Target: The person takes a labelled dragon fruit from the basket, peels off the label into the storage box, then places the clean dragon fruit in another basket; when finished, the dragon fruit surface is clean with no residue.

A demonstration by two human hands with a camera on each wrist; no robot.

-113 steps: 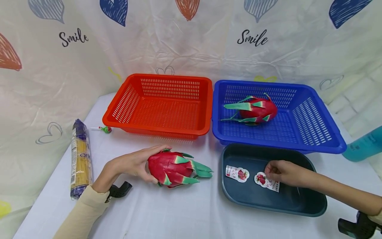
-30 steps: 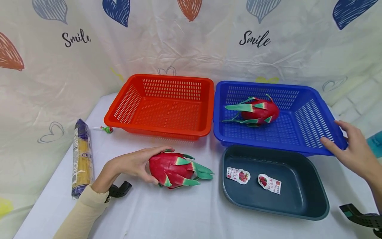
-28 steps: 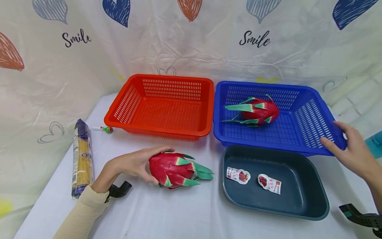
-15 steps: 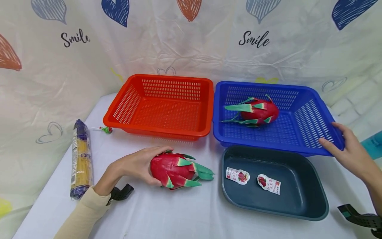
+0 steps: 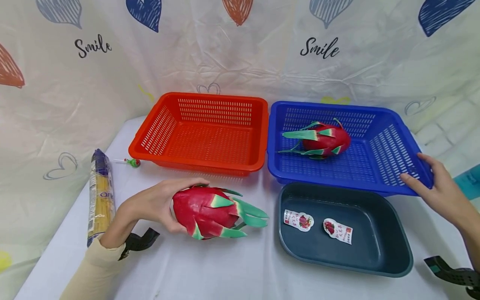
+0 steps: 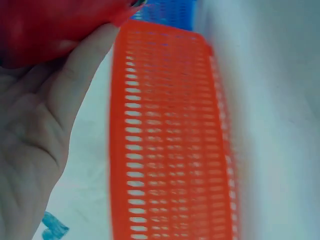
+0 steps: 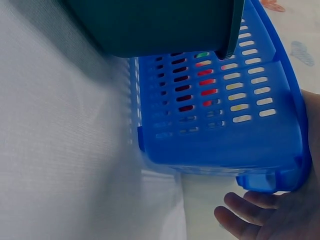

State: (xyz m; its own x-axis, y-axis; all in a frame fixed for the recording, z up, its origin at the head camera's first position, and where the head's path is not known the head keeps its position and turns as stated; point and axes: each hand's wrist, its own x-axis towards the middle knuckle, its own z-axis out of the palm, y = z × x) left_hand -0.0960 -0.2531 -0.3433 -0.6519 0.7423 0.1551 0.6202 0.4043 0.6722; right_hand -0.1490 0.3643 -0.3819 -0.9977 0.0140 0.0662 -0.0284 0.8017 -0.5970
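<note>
My left hand [image 5: 155,204] grips the rounded end of a red dragon fruit [image 5: 206,210], its green-tipped leaves pointing right, in front of the red basket. In the left wrist view, part of this dragon fruit [image 6: 60,30] shows above the palm. At the far right, my right hand [image 5: 444,191] holds the end rim of the blue basket [image 5: 391,152], thumb inside and fingers outside. A second dragon fruit [image 5: 328,139] lies in that basket. Two stickers with fruit pictures, a left sticker [image 5: 298,220] and a right sticker [image 5: 338,231], lie in the dark tray [image 5: 375,246].
The red basket [image 5: 210,143] stands left of the blue one, their rims close together. Along the table's left side lie a pasta packet [image 5: 100,196] and a lollipop [image 5: 133,163]. A teal bottle [image 5: 468,183] is partly visible beyond my right hand.
My right hand has gone from the right sticker in the tray to the blue basket's end rim. In the last half second my left hand has shifted left and up with the dragon fruit.
</note>
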